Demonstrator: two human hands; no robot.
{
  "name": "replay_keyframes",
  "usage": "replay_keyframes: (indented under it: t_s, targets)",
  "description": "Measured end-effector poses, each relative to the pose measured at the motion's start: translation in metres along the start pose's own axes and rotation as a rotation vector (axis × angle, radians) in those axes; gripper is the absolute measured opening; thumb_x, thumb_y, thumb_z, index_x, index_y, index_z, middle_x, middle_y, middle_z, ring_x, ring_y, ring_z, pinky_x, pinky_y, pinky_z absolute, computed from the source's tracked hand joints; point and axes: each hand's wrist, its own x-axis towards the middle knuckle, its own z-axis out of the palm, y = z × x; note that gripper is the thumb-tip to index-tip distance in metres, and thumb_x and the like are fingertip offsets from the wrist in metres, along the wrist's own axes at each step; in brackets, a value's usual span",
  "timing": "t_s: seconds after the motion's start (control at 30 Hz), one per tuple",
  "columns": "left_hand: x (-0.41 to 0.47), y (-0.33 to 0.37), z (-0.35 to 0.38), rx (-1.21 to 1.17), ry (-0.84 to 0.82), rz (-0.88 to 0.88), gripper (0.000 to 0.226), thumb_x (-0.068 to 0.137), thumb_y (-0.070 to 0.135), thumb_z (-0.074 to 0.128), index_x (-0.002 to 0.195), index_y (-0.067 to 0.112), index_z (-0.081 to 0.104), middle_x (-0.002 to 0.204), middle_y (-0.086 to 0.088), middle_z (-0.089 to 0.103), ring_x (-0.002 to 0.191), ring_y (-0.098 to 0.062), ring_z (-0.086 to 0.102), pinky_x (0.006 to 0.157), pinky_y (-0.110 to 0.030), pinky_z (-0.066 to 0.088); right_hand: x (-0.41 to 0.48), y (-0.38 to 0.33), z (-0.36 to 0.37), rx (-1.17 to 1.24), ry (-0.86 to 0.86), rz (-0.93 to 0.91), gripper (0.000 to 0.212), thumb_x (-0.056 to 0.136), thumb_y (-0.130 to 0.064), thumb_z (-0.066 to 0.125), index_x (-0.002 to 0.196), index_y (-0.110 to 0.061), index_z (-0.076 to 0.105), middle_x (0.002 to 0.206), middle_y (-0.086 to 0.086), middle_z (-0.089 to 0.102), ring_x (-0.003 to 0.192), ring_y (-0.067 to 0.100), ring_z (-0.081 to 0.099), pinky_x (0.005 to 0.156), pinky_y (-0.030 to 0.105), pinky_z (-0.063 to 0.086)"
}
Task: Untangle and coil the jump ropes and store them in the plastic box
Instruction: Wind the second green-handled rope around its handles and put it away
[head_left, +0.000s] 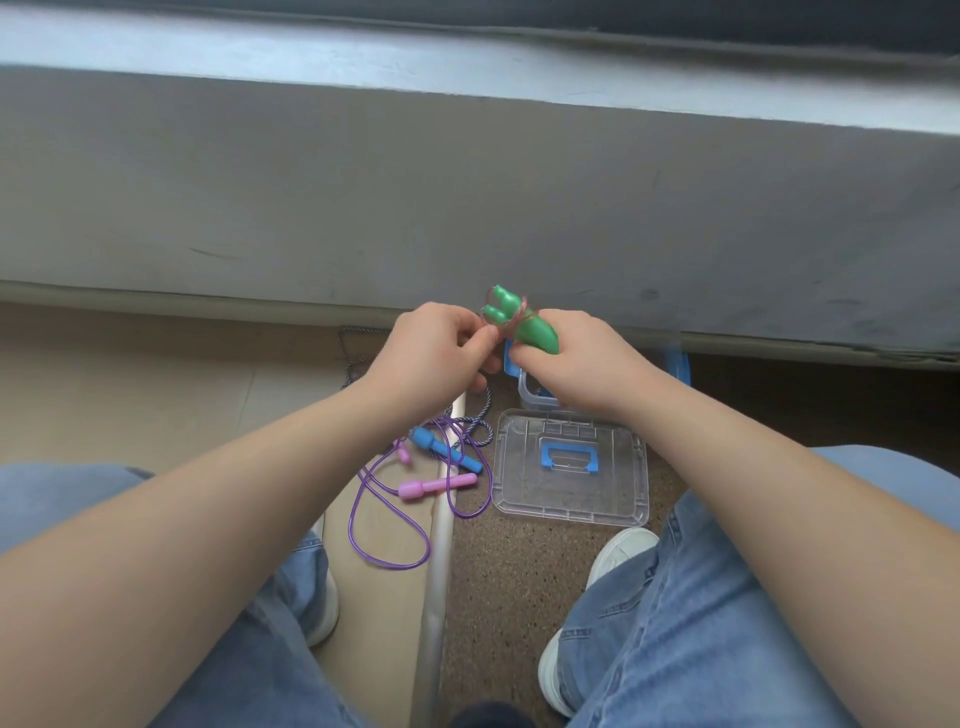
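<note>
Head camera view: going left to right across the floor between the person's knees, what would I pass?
Purple rope's big loop → pink jump-rope handle → clear box lid. The blue rope handle overlaps the pink one sideways, so it is left out.

Three ropes (535, 332) (441, 449) (436, 486), one box (535, 397), one lid (519, 483)

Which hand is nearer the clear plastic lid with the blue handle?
Right. The right hand, gripping green plastic handles, is beyond the clear plastic lid; the left hand, pinching red rope, sits farther left.
</note>
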Motion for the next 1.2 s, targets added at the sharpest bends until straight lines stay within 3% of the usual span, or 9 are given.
replay_keyframes:
  t_s: [0.07, 0.23, 0.33, 0.43, 0.57, 0.7, 0.83, 1.0, 1.2]
  targets:
    - [0.000, 0.000, -0.002, -0.047, 0.008, -0.005, 0.028, 0.098, 0.032, 0.057, 0.077, 0.022, 0.073, 0.062, 0.016, 0.071, 0.052, 0.000, 0.065, 0.050, -0.013, 0.042, -0.001, 0.000, -0.002, 0.133, -0.014, 0.004, 0.032, 0.090, -0.049, 0.058, 0.085, -0.018, 0.065, 0.072, 0.001, 0.065, 0.072, 0.026, 0.064, 0.070, 0.048, 0.057]
    - [0.000, -0.002, -0.002, -0.120, 0.025, -0.007, 0.026, 0.093, 0.037, 0.062, 0.076, 0.023, 0.075, 0.070, 0.005, 0.075, 0.056, -0.004, 0.067, 0.051, -0.015, 0.042, 0.000, 0.001, 0.000, 0.217, 0.061, 0.096, 0.049, 0.080, -0.073, 0.062, 0.064, -0.027, 0.066, 0.050, -0.010, 0.047, 0.058, 0.013, 0.054, 0.065, 0.046, 0.057]
    - [-0.003, 0.001, 0.000, -0.028, 0.013, 0.031, 0.029, 0.096, 0.035, 0.057, 0.074, 0.025, 0.074, 0.058, 0.011, 0.070, 0.048, 0.002, 0.059, 0.051, -0.015, 0.040, 0.000, 0.002, -0.001, 0.221, 0.082, 0.137, 0.057, 0.079, -0.071, 0.063, 0.071, -0.015, 0.069, 0.054, -0.003, 0.051, 0.056, 0.015, 0.053, 0.064, 0.045, 0.056]
    - [-0.003, 0.004, -0.006, 0.076, -0.085, 0.110, 0.020, 0.093, 0.031, 0.057, 0.083, 0.027, 0.074, 0.064, 0.009, 0.071, 0.058, -0.002, 0.063, 0.063, -0.022, 0.048, 0.000, 0.003, -0.006, 0.183, 0.114, 0.168, 0.059, 0.078, -0.067, 0.065, 0.069, -0.009, 0.064, 0.053, 0.000, 0.053, 0.048, 0.014, 0.049, 0.055, 0.032, 0.045]
    - [0.001, 0.007, -0.026, 0.582, -0.163, 0.332, 0.021, 0.091, 0.032, 0.057, 0.101, 0.028, 0.076, 0.073, 0.005, 0.071, 0.071, -0.019, 0.062, 0.067, -0.029, 0.048, -0.001, 0.002, -0.008, -0.028, 0.073, 0.129, 0.054, 0.076, -0.063, 0.065, 0.070, -0.010, 0.067, 0.060, 0.005, 0.065, 0.061, 0.020, 0.059, 0.058, 0.034, 0.047]
    - [0.001, 0.011, -0.039, 0.734, -0.214, 0.469, 0.030, 0.088, 0.041, 0.050, 0.088, 0.025, 0.076, 0.065, 0.003, 0.066, 0.061, -0.022, 0.053, 0.063, -0.033, 0.052, -0.003, -0.002, -0.005, -0.098, 0.037, 0.110, 0.051, 0.072, -0.062, 0.061, 0.069, -0.012, 0.069, 0.061, 0.007, 0.066, 0.065, 0.022, 0.062, 0.059, 0.034, 0.052]
    - [0.002, 0.012, -0.039, 0.735, -0.233, 0.594, 0.033, 0.082, 0.036, 0.045, 0.077, 0.017, 0.072, 0.056, -0.003, 0.060, 0.054, -0.027, 0.048, 0.056, -0.033, 0.049, -0.005, -0.007, -0.004, -0.108, -0.013, 0.132, 0.051, 0.077, -0.061, 0.063, 0.070, -0.011, 0.063, 0.061, 0.006, 0.060, 0.054, 0.022, 0.054, 0.050, 0.030, 0.041]
    - [-0.003, 0.004, -0.011, 0.737, -0.347, 0.557, 0.025, 0.096, 0.026, 0.045, 0.086, 0.016, 0.066, 0.068, -0.003, 0.062, 0.063, -0.025, 0.048, 0.064, -0.036, 0.047, -0.004, -0.006, -0.003, 0.091, -0.075, 0.246, 0.052, 0.081, -0.052, 0.064, 0.085, 0.000, 0.068, 0.059, 0.006, 0.057, 0.041, 0.024, 0.063, 0.052, 0.039, 0.057]
    - [0.010, 0.002, -0.024, 0.740, -0.266, 0.563, 0.029, 0.091, 0.034, 0.045, 0.093, 0.021, 0.070, 0.071, -0.003, 0.066, 0.067, -0.027, 0.056, 0.066, -0.039, 0.053, -0.001, 0.002, -0.006, -0.051, -0.007, 0.204, 0.050, 0.077, -0.059, 0.063, 0.079, -0.010, 0.069, 0.071, 0.011, 0.070, 0.057, 0.027, 0.068, 0.059, 0.039, 0.057]
